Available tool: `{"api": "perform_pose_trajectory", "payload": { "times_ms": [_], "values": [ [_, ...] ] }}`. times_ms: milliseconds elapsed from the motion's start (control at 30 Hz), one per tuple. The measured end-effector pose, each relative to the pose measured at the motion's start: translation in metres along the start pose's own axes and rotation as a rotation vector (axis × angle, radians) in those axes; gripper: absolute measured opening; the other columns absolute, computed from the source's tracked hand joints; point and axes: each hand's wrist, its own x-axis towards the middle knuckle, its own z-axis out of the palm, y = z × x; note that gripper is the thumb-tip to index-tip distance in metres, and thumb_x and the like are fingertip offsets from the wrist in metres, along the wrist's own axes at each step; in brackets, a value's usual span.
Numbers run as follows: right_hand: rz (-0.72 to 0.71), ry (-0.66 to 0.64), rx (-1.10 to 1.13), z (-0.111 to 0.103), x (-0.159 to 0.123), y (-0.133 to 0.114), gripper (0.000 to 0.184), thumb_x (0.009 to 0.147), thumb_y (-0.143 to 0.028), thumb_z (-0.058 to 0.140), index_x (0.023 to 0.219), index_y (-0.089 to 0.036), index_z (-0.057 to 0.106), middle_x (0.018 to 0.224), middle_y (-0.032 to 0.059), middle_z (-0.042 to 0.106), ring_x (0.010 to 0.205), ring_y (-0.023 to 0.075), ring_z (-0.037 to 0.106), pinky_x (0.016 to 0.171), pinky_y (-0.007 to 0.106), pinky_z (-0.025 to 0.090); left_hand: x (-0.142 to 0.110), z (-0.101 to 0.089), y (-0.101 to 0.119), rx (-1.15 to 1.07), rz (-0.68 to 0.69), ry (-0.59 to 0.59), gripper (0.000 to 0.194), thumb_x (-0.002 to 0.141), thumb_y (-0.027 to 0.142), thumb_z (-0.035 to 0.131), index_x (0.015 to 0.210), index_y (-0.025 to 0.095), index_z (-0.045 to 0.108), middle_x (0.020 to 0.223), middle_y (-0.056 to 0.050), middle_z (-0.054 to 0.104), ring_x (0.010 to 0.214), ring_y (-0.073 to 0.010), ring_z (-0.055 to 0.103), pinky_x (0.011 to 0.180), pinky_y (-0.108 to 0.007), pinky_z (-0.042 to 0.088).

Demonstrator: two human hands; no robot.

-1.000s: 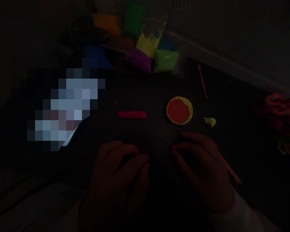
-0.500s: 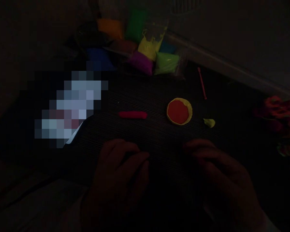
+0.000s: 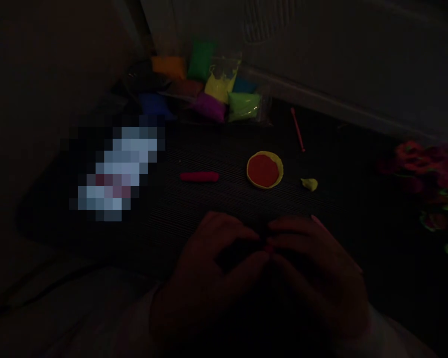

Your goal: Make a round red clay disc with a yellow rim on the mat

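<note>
In the dim head view my left hand [image 3: 220, 263] and my right hand [image 3: 317, 268] meet at the fingertips near the front of the dark table. A tiny dark-pink piece of clay [image 3: 269, 247] shows faintly where the fingers pinch together. Beyond my hands lies a pink clay roll [image 3: 199, 177]. A round yellow-rimmed clay piece with a red disc inside [image 3: 264, 170] is to its right, and a small yellow clay scrap [image 3: 309, 184] lies farther right. Along the outer side of my right hand a thin pink stick [image 3: 320, 223] is partly hidden.
Bags of coloured clay [image 3: 244, 106] lie in a heap at the back. A pink modelling tool [image 3: 297, 130] lies near the wall edge. Red, pink and green clay pieces [image 3: 412, 156] are at the right. A bright pixelated screen [image 3: 121, 166] stands at the left.
My hands have come together from apart, fingertips now touching around the small pink piece. The view has shifted slightly, and the pink stick beside my right hand has come into sight.
</note>
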Motion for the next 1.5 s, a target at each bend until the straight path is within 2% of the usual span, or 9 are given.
{"api": "perform_pose_trajectory", "payload": {
  "times_ms": [200, 433, 667, 767, 833, 967, 1067, 1200, 1500],
  "values": [
    [-0.053, 0.048, -0.021, 0.000, 0.000, -0.002, 0.014, 0.074, -0.018, 0.055, 0.088, -0.020, 0.057, 0.092, 0.0042, 0.062, 0.087, 0.0157, 0.057, 0.077, 0.030, 0.047, 0.003, 0.002, -0.002, -0.179, -0.145, -0.156, 0.005, 0.072, 0.020, 0.058, 0.075, 0.020, 0.062, 0.080, 0.002, 0.057, 0.079, -0.0108, 0.054, 0.073, -0.022, 0.044],
    [-0.007, 0.016, 0.097, -0.006, -0.002, -0.002, 0.025, 0.074, -0.022, 0.057, 0.098, -0.022, 0.053, 0.095, 0.0026, 0.060, 0.091, 0.0151, 0.056, 0.079, 0.028, 0.047, 0.004, 0.003, -0.003, -0.538, -0.261, -0.251, 0.009, 0.076, 0.018, 0.054, 0.076, 0.021, 0.063, 0.081, 0.004, 0.057, 0.077, -0.0075, 0.054, 0.070, -0.018, 0.042],
    [0.017, 0.018, 0.177, -0.006, -0.003, -0.004, 0.017, 0.074, -0.019, 0.056, 0.090, -0.024, 0.057, 0.094, 0.0007, 0.061, 0.087, 0.0128, 0.058, 0.077, 0.025, 0.047, 0.001, 0.006, -0.004, -0.541, -0.273, -0.296, 0.010, 0.077, 0.020, 0.053, 0.079, 0.021, 0.062, 0.083, 0.003, 0.057, 0.080, -0.0087, 0.054, 0.073, -0.019, 0.041],
    [0.042, 0.044, 0.186, -0.005, -0.003, -0.002, 0.017, 0.073, -0.019, 0.057, 0.089, -0.024, 0.057, 0.093, 0.0011, 0.061, 0.087, 0.0137, 0.058, 0.076, 0.026, 0.048, 0.002, 0.004, -0.004, -0.430, -0.272, -0.265, 0.015, 0.078, 0.024, 0.052, 0.091, 0.025, 0.059, 0.084, 0.003, 0.058, 0.078, -0.0097, 0.054, 0.070, -0.020, 0.043],
    [0.063, 0.058, 0.200, -0.005, -0.004, 0.000, 0.017, 0.074, -0.019, 0.057, 0.089, -0.024, 0.057, 0.094, 0.0014, 0.060, 0.089, 0.0141, 0.057, 0.075, 0.026, 0.048, 0.007, 0.000, -0.004, -0.232, -0.222, -0.157, 0.026, 0.077, 0.026, 0.053, 0.102, 0.026, 0.053, 0.086, 0.002, 0.057, 0.077, -0.0112, 0.055, 0.069, -0.023, 0.044],
    [0.097, 0.123, 0.246, -0.007, -0.004, 0.004, 0.014, 0.074, -0.019, 0.056, 0.087, -0.024, 0.057, 0.094, 0.0015, 0.059, 0.089, 0.0133, 0.056, 0.074, 0.025, 0.047, 0.033, -0.011, -0.002, 0.353, 0.126, 0.086, 0.054, 0.071, 0.028, 0.058, 0.120, 0.022, 0.037, 0.103, -0.005, 0.053, 0.096, -0.0189, 0.048, 0.086, -0.035, 0.038],
    [0.126, 0.187, 0.288, -0.008, -0.003, 0.007, 0.012, 0.074, -0.020, 0.056, 0.085, -0.025, 0.058, 0.092, 0.0014, 0.060, 0.088, 0.0137, 0.057, 0.074, 0.026, 0.047, 0.061, -0.012, 0.001, 0.594, 0.318, -0.035, 0.078, 0.064, 0.034, 0.064, 0.129, 0.020, 0.024, 0.121, -0.009, 0.043, 0.113, -0.0242, 0.038, 0.095, -0.040, 0.030],
    [0.182, 0.255, 0.380, -0.007, -0.001, 0.013, 0.010, 0.074, -0.022, 0.057, 0.082, -0.025, 0.060, 0.092, 0.0019, 0.060, 0.088, 0.0149, 0.056, 0.075, 0.029, 0.047, 0.088, 0.001, -0.003, 0.712, 0.288, -0.168, 0.096, 0.058, 0.040, 0.067, 0.133, 0.020, 0.011, 0.128, -0.011, 0.037, 0.116, -0.0294, 0.034, 0.093, -0.044, 0.029],
    [0.277, 0.362, 0.545, -0.005, 0.003, 0.019, 0.007, 0.072, -0.023, 0.058, 0.079, -0.026, 0.061, 0.092, 0.0013, 0.059, 0.088, 0.0154, 0.055, 0.079, 0.033, 0.044, 0.109, 0.012, -0.019, 0.699, 0.261, -0.160, 0.093, 0.063, 0.040, 0.062, 0.134, 0.024, 0.003, 0.124, -0.011, 0.040, 0.112, -0.0295, 0.040, 0.090, -0.046, 0.031]
  ]
}}
